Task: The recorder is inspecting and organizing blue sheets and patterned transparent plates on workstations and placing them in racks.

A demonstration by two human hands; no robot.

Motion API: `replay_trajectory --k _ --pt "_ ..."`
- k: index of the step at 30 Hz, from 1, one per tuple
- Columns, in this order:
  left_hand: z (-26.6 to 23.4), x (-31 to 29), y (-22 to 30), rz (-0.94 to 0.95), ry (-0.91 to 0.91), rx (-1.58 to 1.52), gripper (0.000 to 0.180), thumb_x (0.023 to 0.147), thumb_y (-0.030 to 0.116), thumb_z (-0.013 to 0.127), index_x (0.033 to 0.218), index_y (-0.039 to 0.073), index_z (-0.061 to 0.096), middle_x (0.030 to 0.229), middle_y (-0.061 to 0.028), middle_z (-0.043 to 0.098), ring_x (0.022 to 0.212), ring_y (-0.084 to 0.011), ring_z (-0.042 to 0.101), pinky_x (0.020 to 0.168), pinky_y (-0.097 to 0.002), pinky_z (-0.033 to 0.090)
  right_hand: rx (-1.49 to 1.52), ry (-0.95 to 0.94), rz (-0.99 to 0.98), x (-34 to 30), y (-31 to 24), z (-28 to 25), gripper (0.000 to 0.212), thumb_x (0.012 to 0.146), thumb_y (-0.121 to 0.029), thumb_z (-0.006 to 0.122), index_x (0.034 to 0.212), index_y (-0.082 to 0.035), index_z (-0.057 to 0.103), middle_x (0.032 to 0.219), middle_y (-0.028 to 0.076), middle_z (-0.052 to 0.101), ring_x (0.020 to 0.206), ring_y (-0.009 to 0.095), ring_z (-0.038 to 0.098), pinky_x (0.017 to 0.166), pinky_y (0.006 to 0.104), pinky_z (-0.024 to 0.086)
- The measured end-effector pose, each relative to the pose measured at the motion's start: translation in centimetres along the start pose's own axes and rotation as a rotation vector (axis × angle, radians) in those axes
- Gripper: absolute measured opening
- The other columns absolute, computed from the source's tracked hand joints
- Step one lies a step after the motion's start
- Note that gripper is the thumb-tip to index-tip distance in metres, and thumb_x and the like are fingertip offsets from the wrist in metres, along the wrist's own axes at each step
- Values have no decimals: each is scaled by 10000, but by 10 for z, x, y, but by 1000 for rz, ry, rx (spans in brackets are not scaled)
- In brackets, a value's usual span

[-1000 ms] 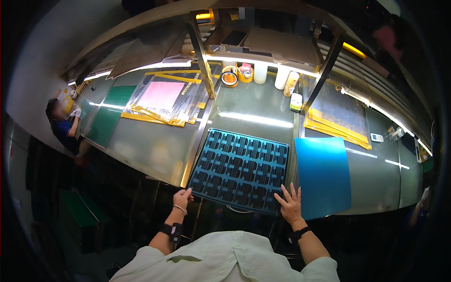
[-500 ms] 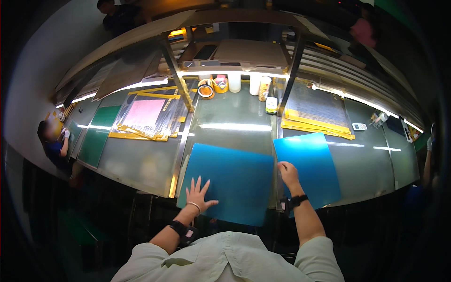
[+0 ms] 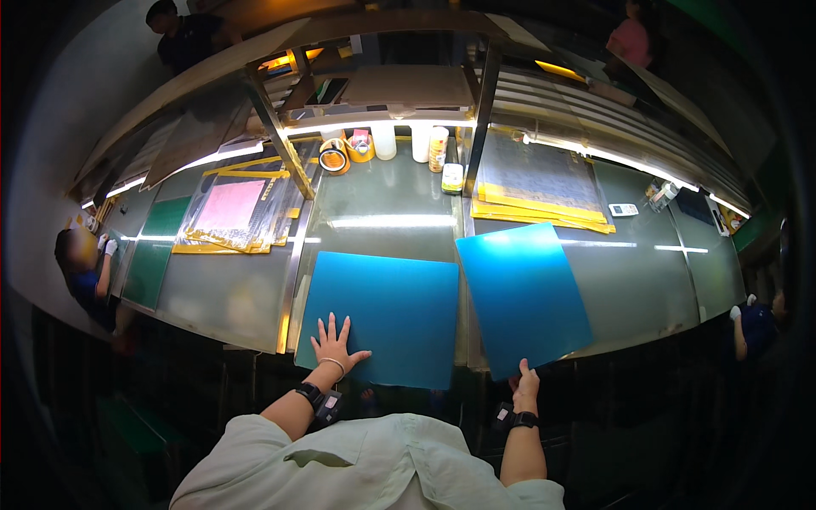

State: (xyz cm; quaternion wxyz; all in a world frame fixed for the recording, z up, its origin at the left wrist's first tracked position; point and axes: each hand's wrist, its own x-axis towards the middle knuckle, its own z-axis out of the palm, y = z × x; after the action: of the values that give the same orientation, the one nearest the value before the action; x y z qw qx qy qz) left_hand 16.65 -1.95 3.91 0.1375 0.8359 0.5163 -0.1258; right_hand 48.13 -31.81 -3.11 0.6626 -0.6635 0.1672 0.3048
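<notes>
A large blue sheet (image 3: 395, 310) lies on the table in front of me, overhanging its near edge. My left hand (image 3: 334, 347) rests flat on this sheet near its lower left corner, fingers spread. To the right, a second blue sheet (image 3: 529, 293) lies slightly turned, a narrow gap between the two. My right hand (image 3: 526, 389) grips the near edge of that second sheet, thumb on top; the other fingers are mostly hidden underneath.
Tape rolls (image 3: 334, 157), white bottles (image 3: 384, 142) and a small tin (image 3: 452, 178) stand at the back. Yellow-edged film sheets (image 3: 544, 183) lie right, others with a pink sheet (image 3: 228, 204) left. Shelf posts (image 3: 486, 110) rise behind. Co-workers (image 3: 85, 263) are at both sides.
My right hand has moved from the left edge of the right-hand sheet down to its near edge. My left hand stays spread on its sheet. The whole view has shifted a little.
</notes>
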Motion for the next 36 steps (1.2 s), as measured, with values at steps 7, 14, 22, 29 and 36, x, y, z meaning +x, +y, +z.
replay_trajectory --k 7,14,22,29,36 --pt "-10 9 7 1 4 7 963 644 668 583 1401 231 180 1469 -126 13 1342 -357 6 1014 -568 157 425 -178 -264 -86 -89 -35 361 831 -92 568 1176 -35 476 1107 95 544 1000 231 534 838 362 451" --pt "-55 10 104 345 -845 -1616 891 713 685 505 1355 100 305 1416 -147 246 1306 -319 230 1029 -487 229 -641 35 -888 -166 -141 -59 198 835 6 496 1005 50 586 998 119 598 921 170 549 836 321 421" --pt "-7 -6 182 -317 -1330 -2176 429 900 402 412 1121 52 524 1123 -162 560 1057 -317 513 929 -493 362 -1504 -252 -1189 -136 -80 -3 525 663 -76 627 1176 -61 517 1236 176 471 1164 403 406 998 467 302" --pt "17 -8 202 -227 -1359 -2156 450 904 424 390 1147 66 512 1157 -142 543 1061 -318 498 929 -475 357 -1257 -654 -1139 -169 -52 48 452 637 -235 738 968 -18 520 1234 237 455 1151 428 421 913 437 408" --pt "33 -7 201 -133 -1445 -2209 507 881 488 408 1170 83 508 1189 -128 531 1074 -296 494 939 -469 351 -1246 -643 -1297 -170 -44 49 202 721 -180 660 785 -24 548 1018 142 583 942 354 549 763 393 464"
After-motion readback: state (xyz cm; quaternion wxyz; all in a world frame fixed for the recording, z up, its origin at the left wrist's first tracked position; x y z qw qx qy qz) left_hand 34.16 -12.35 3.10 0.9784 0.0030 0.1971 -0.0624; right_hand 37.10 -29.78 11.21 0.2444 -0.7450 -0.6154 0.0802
